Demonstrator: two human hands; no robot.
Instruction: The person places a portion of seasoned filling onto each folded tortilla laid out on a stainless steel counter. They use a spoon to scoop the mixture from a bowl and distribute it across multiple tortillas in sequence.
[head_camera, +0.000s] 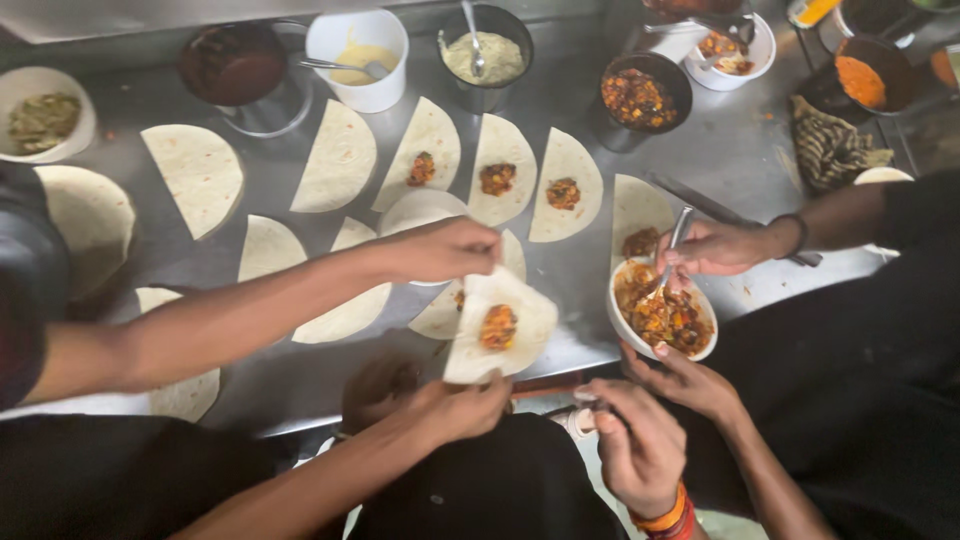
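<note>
Filling under way: left hand (455, 408) fingers pinching filled tortilla half (500, 326); right hand (640, 452) fingers curling, grip unclear. Several halves on counter (730, 150) lying bare.

Pale half-round flatbreads (340, 160) lie in two rows across the grey steel counter (740, 150). Behind the far row stand a dark round pot (235, 65), a white plastic tub (360, 50) and a dark metal pot of paste (485, 55), left to right. The round pale flatbread with a dab of filling (500, 325) is at the near edge, between a co-worker's hand (445, 250) behind it and the left hand (460, 405) before it. The white round bowl of chunky filling (662, 318) sits to its right with a metal spoon (672, 245) in it. The right hand (640, 450) is before that bowl.
</note>
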